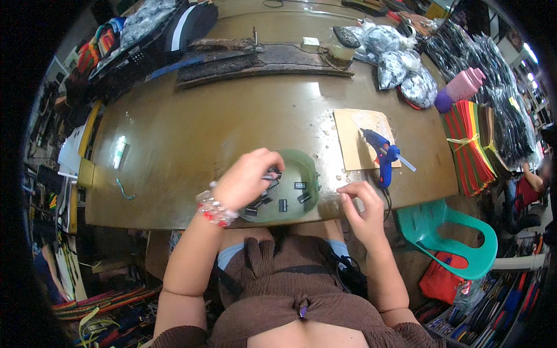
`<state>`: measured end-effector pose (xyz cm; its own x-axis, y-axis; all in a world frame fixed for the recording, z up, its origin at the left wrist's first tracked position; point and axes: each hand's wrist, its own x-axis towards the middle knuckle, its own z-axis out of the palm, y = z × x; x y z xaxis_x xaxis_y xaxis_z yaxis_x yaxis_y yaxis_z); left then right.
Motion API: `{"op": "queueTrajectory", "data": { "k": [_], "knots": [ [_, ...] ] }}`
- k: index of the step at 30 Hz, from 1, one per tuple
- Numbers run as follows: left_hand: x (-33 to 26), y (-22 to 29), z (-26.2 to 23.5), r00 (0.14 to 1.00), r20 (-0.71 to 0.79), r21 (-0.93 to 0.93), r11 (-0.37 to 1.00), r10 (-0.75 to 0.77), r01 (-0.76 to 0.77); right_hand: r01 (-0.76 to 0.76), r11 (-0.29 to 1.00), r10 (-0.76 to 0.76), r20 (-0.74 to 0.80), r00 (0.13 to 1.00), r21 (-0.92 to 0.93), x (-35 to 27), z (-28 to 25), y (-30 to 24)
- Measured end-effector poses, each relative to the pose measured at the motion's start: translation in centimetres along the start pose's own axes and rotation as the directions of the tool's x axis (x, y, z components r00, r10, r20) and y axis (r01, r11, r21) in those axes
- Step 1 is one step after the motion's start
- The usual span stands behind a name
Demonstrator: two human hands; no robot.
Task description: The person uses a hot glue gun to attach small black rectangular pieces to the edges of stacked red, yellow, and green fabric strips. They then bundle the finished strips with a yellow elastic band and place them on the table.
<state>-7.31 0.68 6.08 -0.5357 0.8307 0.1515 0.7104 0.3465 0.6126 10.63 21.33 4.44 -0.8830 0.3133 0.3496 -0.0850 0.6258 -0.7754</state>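
While left hand (pixel 246 177) hovers over green bowl (pixel 301 159), fingers curled inward onto one small black clip (pixel 271 174) at bowl's upper left rim. Grip looks like a pinch between thumb and fingertips; exact contact partly hidden by knuckles. Beaded bracelet (pixel 216 210) on that wrist.

Right hand (pixel 362 206) just beside bowl's right rim, resting on table edge (pixel 174 214). Thumb and forefinger drawn together, possibly nipping something tiny; cannot tell whether anything is held.

Remaining black clips (pixel 290 197) lying loose on bowl floor, several scattered, none stacked. Nearer to left hand than to right; well within reach of both.

Handling judgement: clips small, light, rigid, likely metal with smooth finish, so prone to slipping from fingertips and to sliding about on bowl's slick plastic. Not fragile. Best taken singly by the flat sides, fingertip pinch, rather than scooped. Bowl itself light and shallow; could shift if pushed at rim.

Surroundings: blue glue gun (pixel 380 155) lying on tan cardboard sheet (pixel 357 124), near right hand, above it in frame. Teal plastic chair (pixel 458 229) to the right, off the table. Stack of coloured felt sheets (pixel 473 145) at far right of table.
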Motion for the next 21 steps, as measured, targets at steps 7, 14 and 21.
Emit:
{"op": "queueTrajectory", "data": {
  "k": [7,14,21],
  "knots": [
    [-2.3,0.2,-1.7,0.939,-0.282,-0.364,0.927,-0.198,0.086,0.107,0.994,-0.103,0.137,0.985,-0.026,3.2,0.6,-2.7],
    [-0.6,2.5,2.3,0.996,0.000,0.393,0.916,0.090,-0.083,0.264,0.953,-0.249,0.110,0.962,-0.148,4.8,0.9,-4.8],
    [1.3,1.9,3.8,0.995,0.100,0.492,0.868,0.023,-0.069,0.138,0.978,-0.124,0.101,0.987,-0.156,2.8,-0.8,-4.1]
  ]
}}
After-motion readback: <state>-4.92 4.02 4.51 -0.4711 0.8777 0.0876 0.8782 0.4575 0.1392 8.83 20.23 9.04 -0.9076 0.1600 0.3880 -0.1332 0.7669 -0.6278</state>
